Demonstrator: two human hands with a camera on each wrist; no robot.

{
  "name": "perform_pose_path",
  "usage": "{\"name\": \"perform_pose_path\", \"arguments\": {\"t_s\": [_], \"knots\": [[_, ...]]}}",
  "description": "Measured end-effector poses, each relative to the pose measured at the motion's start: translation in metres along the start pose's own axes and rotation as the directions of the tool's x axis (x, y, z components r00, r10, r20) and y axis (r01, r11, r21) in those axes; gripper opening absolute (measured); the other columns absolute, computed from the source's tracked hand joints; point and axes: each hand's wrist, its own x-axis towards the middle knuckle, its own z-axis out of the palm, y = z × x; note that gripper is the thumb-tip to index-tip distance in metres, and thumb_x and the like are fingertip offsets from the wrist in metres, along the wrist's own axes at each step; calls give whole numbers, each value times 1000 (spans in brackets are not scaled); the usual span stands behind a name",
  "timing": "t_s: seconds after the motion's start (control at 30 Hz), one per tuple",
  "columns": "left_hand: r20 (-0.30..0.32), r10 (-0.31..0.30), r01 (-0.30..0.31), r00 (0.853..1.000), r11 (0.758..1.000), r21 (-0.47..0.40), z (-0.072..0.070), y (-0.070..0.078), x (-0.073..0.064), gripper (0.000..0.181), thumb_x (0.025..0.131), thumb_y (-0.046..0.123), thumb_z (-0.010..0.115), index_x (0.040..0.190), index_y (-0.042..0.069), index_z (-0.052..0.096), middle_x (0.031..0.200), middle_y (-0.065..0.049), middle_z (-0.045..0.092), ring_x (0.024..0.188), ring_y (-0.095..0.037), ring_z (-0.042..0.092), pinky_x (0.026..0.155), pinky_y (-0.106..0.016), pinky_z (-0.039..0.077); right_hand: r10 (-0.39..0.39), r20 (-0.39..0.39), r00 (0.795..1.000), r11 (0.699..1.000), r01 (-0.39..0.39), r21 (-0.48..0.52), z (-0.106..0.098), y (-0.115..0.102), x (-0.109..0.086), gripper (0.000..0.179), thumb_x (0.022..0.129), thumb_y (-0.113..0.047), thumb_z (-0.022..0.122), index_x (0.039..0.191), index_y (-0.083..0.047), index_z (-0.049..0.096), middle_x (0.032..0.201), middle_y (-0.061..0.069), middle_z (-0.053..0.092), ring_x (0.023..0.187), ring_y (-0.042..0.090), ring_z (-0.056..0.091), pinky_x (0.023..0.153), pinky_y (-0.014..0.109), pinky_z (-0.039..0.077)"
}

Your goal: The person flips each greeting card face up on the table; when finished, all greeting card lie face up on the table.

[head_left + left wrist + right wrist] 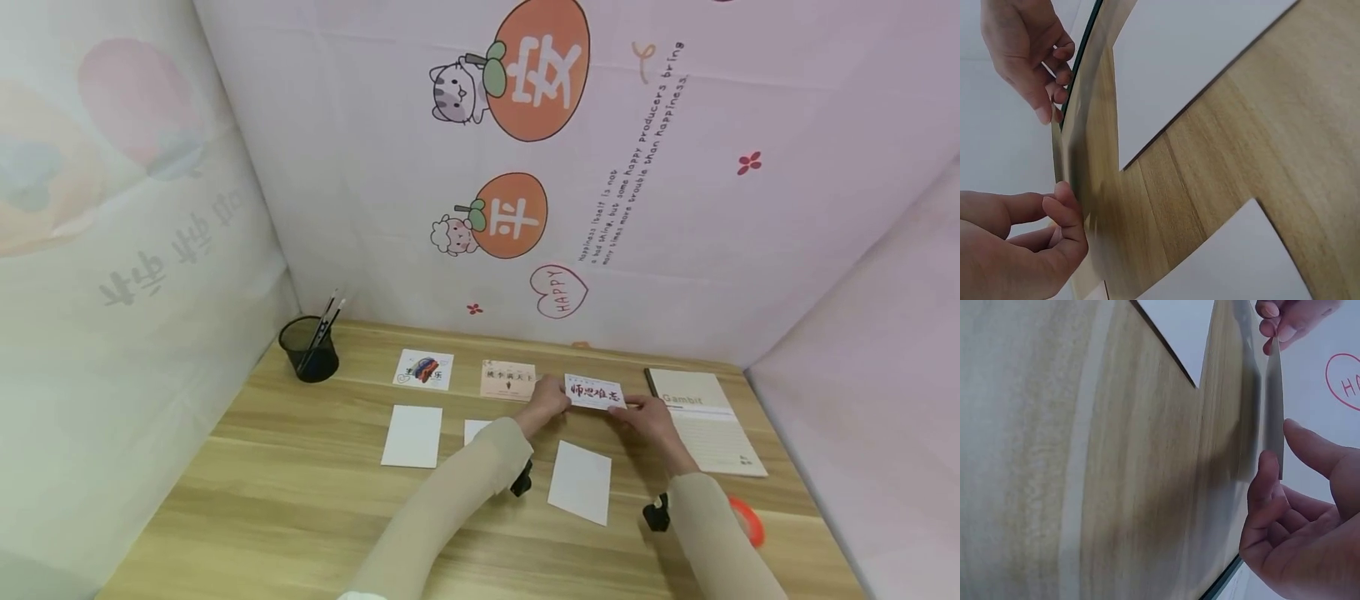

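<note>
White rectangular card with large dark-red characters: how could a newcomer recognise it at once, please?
On the wood-grain table, find the cream paper notebook marked Gambit. Between it and the peach-coloured printed card is the white card; unlike these neighbours, it is pinched by the left hand and right hand.

Head view: middle white sheet, 6 o'clock, mostly hidden by left sleeve. Red ring, 4 o'clock, partly behind right sleeve. Both sleeves cut by bottom edge, at 7 and between 4 and 5. Fine print on lettered card, 4 o'clock, too small to read; same for notebook corner mark. Wrist views: card edge-on, printed face hidden. Left wrist: right hand, 10 o'clock, clipped at top. Right wrist: left hand, between 1 and 2, clipped at top; heart print, 2 o'clock, clipped at right.
</note>
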Motion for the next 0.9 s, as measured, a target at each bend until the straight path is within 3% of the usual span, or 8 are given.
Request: {"name": "perform_pose_path", "arguments": {"t_s": [0.13, 0.3, 0.47, 0.6, 0.7, 0.8, 0.9], "knots": [[29, -8, 10, 1000, 997, -77, -1, -4, -1, 13, 74, -15, 56, 75, -11, 69, 67, -21, 68, 42, -19, 55, 36, -17, 34, -6, -1, 1000, 1000, 6, -22, 5, -3, 1, 50, 90, -23, 69, 122, 13, 56, 89, 17, 66, 72, 19, 59, 62, 26, 45], [46, -4, 12, 999, 987, -161, -2, -8, -1, 13, 76, -15, 54, 78, -16, 67, 71, -26, 67, 58, -34, 67, 39, -22, 45, -26, -38, 999, 998, 24, -63, 8, -2, 3, 47, 89, -20, 69, 118, 15, 58, 85, 20, 67, 66, 16, 57, 59, 25, 43], [69, 2, 12, 998, 980, -199, -4, -11, -4, 13, 80, -14, 52, 77, -17, 64, 71, -26, 67, 53, -31, 65, 46, -29, 53, -23, -53, 998, 996, 18, -92, 9, -1, 3, 47, 90, -21, 67, 118, 15, 57, 89, 21, 67, 67, 18, 60, 62, 27, 45], [79, 30, -22, 996, 995, -98, -9, -11, -7, 25, 84, -9, 53, 60, -4, 56, 57, -15, 61, 41, -17, 51, 40, -23, 43, -14, -62, 998, 993, 7, -120, 8, 1, 0, 50, 93, -26, 62, 119, 16, 54, 87, 22, 68, 72, 24, 65, 70, 36, 50], [100, 71, -72, 992, 997, 8, -13, -11, -12, 27, 86, -5, 54, 60, 4, 50, 50, -5, 52, 40, -11, 42, 38, -21, 33, 1, -81, 997, 990, -12, -141, 7, 3, -3, 51, 96, -29, 57, 119, 16, 54, 84, 20, 68, 74, 26, 65, 73, 40, 49], [127, 120, -126, 985, 991, 43, -15, -11, -18, 12, 88, -3, 52, 82, -4, 62, 62, -5, 57, 44, -10, 44, 41, -21, 36, -4, -94, 996, 989, -10, -147, 6, 3, -5, 49, 97, -28, 54, 119, 16, 54, 82, 19, 68, 72, 26, 65, 67, 36, 49], [133, 180, -194, 975, 976, 102, -15, -11, -24, 23, 91, 0, 52, 110, -7, 64, 89, -11, 68, 57, -11, 55, 53, -20, 46, -19, -93, 996, 991, 6, -137, 8, 3, -7, 46, 98, -27, 53, 118, 15, 55, 82, 20, 67, 70, 25, 64, 59, 31, 47]]}}
